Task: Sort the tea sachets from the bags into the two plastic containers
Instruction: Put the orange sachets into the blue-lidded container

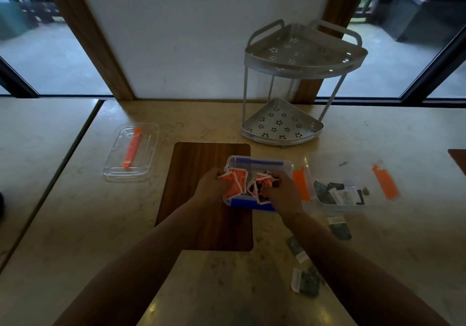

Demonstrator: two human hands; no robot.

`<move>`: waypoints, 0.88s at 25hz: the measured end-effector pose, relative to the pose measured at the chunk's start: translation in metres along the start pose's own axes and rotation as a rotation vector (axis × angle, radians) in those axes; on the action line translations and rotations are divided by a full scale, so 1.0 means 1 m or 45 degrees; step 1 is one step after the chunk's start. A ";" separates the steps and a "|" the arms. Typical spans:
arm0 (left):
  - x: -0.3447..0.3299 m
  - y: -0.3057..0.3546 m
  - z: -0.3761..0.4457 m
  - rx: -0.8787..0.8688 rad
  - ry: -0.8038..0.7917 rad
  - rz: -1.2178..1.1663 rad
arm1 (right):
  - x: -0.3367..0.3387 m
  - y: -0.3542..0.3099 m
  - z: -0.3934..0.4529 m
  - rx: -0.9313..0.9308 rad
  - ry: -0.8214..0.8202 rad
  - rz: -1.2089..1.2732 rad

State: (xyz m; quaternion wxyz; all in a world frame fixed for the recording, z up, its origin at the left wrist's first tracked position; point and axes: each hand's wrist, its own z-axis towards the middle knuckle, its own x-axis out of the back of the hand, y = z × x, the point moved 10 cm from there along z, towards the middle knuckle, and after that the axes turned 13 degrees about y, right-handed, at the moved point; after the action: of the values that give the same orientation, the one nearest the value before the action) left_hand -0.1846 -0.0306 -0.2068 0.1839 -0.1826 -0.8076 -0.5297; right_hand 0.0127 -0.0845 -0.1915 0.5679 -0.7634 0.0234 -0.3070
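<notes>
The orange tea sachets [235, 184] lie heaped in the blue-clipped container [254, 203], which sits on the right edge of the wooden board [199, 194]. They look thin, light and a little slippery — likely easy to crumple, and best pinched flat at an edge or gathered a few together. The left hand [211, 183] has its fingers curled around some sachets at the container's left end. The right hand [280, 192] seems to pinch sachets at the right end, though its fingertips are partly hidden. Just to the right stands the orange-clipped container [335, 203] with dark green sachets [325, 191]; more green ones [306, 281] lie loose on the counter [75, 225] near the right forearm. A clear lid [131, 153] rests well apart to the left.
</notes>
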 end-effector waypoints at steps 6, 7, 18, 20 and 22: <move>-0.022 0.020 0.038 -0.037 -0.006 0.284 | -0.018 0.003 0.053 -0.020 -0.066 -0.296; -0.027 0.023 0.043 -0.075 -0.020 0.368 | -0.020 0.008 0.059 -0.030 -0.066 -0.336; -0.065 0.020 0.083 -0.041 -0.184 0.789 | -0.050 0.027 0.083 0.179 -0.177 -0.680; -0.070 0.015 0.086 -0.021 -0.216 0.836 | -0.057 0.028 0.084 0.233 -0.171 -0.733; -0.076 0.012 0.089 -0.056 -0.221 0.895 | -0.060 0.027 0.085 0.296 -0.138 -0.789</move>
State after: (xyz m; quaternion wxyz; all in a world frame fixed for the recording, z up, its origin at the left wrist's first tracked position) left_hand -0.1225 0.0484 -0.2676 0.2814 -0.4973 -0.6965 -0.4340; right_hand 0.0141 0.0019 -0.2558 0.5312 -0.6796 -0.2752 -0.4246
